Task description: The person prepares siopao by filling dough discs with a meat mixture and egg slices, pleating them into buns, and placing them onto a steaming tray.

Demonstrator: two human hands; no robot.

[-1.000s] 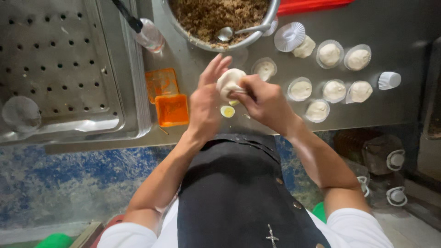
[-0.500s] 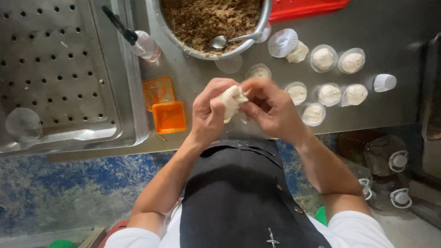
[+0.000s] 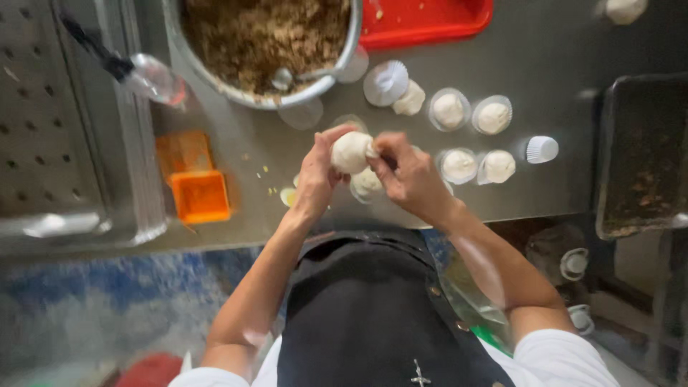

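Observation:
Both hands close around a white dough ball (image 3: 351, 152) above the grey metal counter (image 3: 559, 57). My left hand (image 3: 315, 175) cups it from the left, and my right hand (image 3: 410, 175) pinches its right side with the fingertips. Just below the ball, another dough ball in a paper cup (image 3: 367, 183) rests on the counter. A large metal bowl of brown minced filling (image 3: 265, 36) with a spoon (image 3: 283, 77) in it stands directly behind the hands.
Several dough balls in white paper cups (image 3: 473, 140) sit to the right, with a stack of paper cups (image 3: 542, 149) lying beside them. An orange square container (image 3: 201, 195), a perforated metal tray (image 3: 43, 122), a red tray (image 3: 423, 21) and a dark tray (image 3: 641, 154) ring the work area.
The open dough disc in my left palm has been gathered closed into a round ball between both hands. The view has shifted closer to the counter.

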